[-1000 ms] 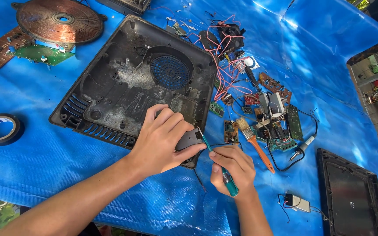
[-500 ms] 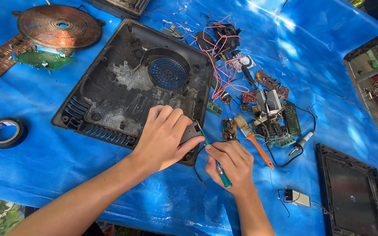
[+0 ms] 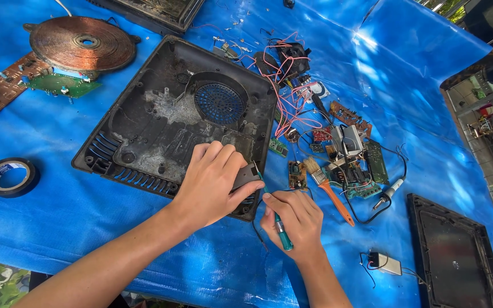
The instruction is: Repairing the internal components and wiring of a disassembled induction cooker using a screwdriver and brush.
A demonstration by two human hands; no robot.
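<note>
left hand [image 3: 215, 179] clamped on a small grey part [image 3: 246, 175] at the black cooker base [image 3: 161, 108] near corner | right hand [image 3: 292, 219] just beside, fist closed round green screwdriver [image 3: 282, 232], tip at the part | done: base gutted, coil [image 3: 81, 44] and boards [image 3: 352, 157] lie well beyond | left: this part, apparently not yet freed

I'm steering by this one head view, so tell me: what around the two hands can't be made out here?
- Screwdriver tip: hidden behind the right hand and the small grey part.
- Grey part: mostly covered by the left hand; its shape is unclear.
- Corner of the black casing: under the left hand.
- Framed panel: cut off by the bottom edge.
- Circuit boards: components too small to tell.
</note>
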